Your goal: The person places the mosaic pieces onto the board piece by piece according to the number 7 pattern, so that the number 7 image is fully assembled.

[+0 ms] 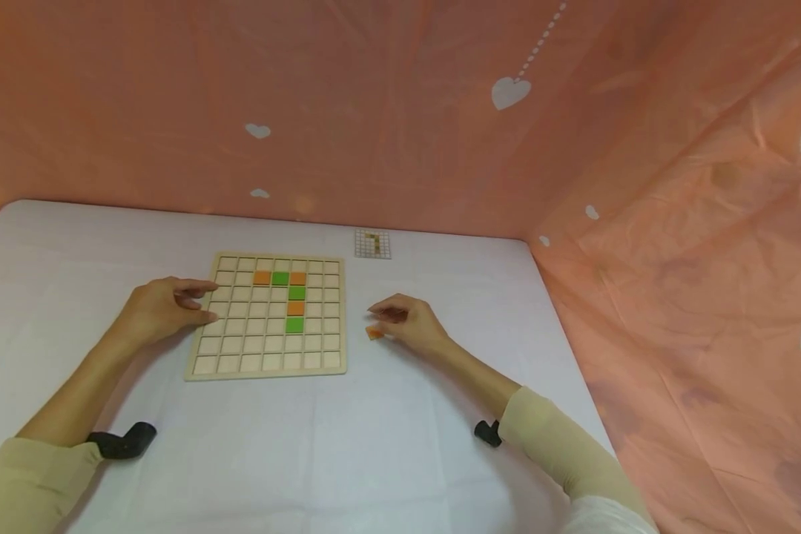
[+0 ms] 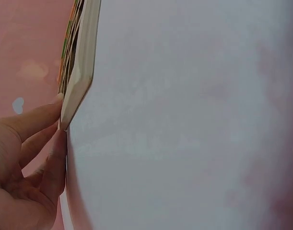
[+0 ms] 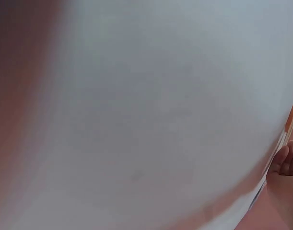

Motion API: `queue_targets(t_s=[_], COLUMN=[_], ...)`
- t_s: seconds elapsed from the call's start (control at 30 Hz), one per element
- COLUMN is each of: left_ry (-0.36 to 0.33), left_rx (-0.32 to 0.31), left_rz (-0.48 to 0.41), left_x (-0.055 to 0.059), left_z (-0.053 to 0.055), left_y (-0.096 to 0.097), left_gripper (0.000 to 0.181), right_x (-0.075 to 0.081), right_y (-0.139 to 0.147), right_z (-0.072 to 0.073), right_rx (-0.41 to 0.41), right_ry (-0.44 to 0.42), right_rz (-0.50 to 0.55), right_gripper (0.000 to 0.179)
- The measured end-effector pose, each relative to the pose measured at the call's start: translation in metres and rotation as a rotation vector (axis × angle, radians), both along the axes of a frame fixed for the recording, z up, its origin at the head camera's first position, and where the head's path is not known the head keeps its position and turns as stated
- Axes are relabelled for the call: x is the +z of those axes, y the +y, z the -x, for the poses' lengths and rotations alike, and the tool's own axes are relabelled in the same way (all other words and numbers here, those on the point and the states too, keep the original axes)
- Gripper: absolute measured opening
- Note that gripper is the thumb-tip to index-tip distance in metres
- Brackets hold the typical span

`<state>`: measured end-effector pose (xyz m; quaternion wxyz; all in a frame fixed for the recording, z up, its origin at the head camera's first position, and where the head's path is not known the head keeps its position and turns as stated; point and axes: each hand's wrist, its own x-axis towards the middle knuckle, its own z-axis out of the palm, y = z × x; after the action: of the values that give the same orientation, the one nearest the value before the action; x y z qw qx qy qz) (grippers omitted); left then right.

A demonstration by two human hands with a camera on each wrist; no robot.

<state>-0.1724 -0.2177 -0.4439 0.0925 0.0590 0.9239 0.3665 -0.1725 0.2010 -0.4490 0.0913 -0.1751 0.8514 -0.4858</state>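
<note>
A wooden grid board [image 1: 240,365] lies on the table, with several orange and green square tiles set in its cells in a shape like a 7. My left hand [image 1: 156,310] touches the board's left edge with its thumb and a finger spread along the rim. In the left wrist view, the fingers [image 2: 41,117] meet a corner of the board [image 2: 86,57]. Right of the board, my right hand [image 1: 414,322] has a loose orange tile [image 1: 373,333] at its thumb tip, apparently pinched; its underside is hidden. Curled fingers [image 3: 285,160] show at the right wrist view's edge.
A small pattern card [image 1: 373,244] with a grid and a 7-like figure lies behind the board, to the right. White cloth [image 1: 260,445] covers the table. A pink-orange curtain with white hearts [image 1: 374,111] rises behind it and on the right.
</note>
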Motion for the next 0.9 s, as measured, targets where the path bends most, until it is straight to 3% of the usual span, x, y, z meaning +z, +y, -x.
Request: queue_targets(t_s=[0.3, 0.53, 0.9], left_ry=[0.015, 0.019, 0.012], left_rx=[-0.004, -0.004, -0.001], left_rz=[0.011, 0.022, 0.017], left_x=[-0.002, 0.000, 0.001], left_z=[-0.001, 0.000, -0.002], left_y=[0.000, 0.001, 0.002], left_gripper=[0.061, 0.062, 0.062], right_x=[-0.006, -0.011, -0.015], right_y=[0.014, 0.012, 0.008], right_z=[-0.002, -0.003, -0.004], right_rx=[0.088, 0.143, 0.126], right_ry=[0.005, 0.110, 0.166], right_rz=[-0.053, -0.117, -0.158], right_gripper=[0.037, 0.036, 0.025])
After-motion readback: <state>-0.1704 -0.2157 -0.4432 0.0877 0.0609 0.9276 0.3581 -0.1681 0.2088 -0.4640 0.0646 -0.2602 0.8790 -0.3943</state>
